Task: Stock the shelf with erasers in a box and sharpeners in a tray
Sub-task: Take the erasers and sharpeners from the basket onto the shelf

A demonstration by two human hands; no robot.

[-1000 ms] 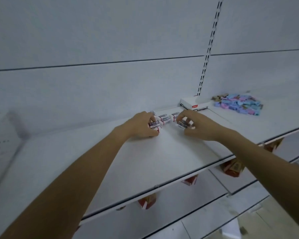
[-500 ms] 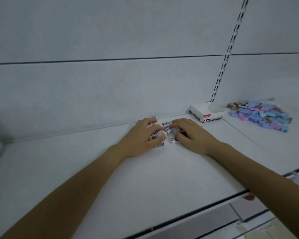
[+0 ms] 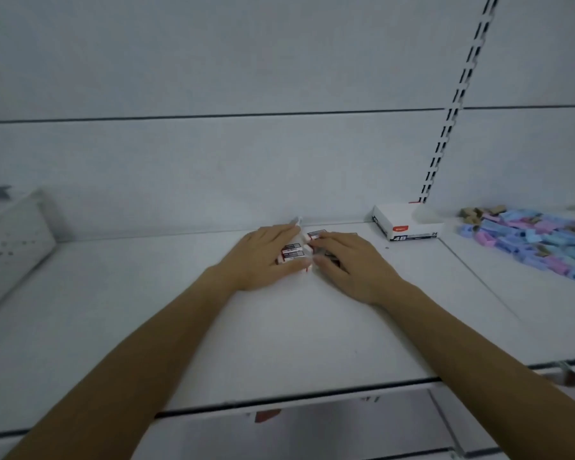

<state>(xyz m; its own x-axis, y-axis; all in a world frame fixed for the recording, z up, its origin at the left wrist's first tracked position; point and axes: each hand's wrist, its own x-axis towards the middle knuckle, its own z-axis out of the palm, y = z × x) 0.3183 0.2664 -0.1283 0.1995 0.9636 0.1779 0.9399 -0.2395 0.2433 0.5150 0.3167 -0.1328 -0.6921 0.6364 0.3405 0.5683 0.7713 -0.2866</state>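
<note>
Erasers (image 3: 292, 252), small white blocks in printed sleeves, lie bunched on the white shelf (image 3: 279, 336), close to its back wall and between my two hands. My left hand (image 3: 263, 257) lies over the left side of the cluster, with the thumb along its near edge and the fingers along its far edge; this grip is curled round several erasers, touching them. My right hand (image 3: 352, 263) rests palm down on the right side of the cluster, with its fingertips meeting the left hand's; whether this grip is clamped on an eraser I cannot tell. One white box (image 3: 407, 224) sits against the back wall, right of my hands and apart from them. Sharpeners (image 3: 531, 240), blue, pink and tan, lie in a loose heap further right.
</note>
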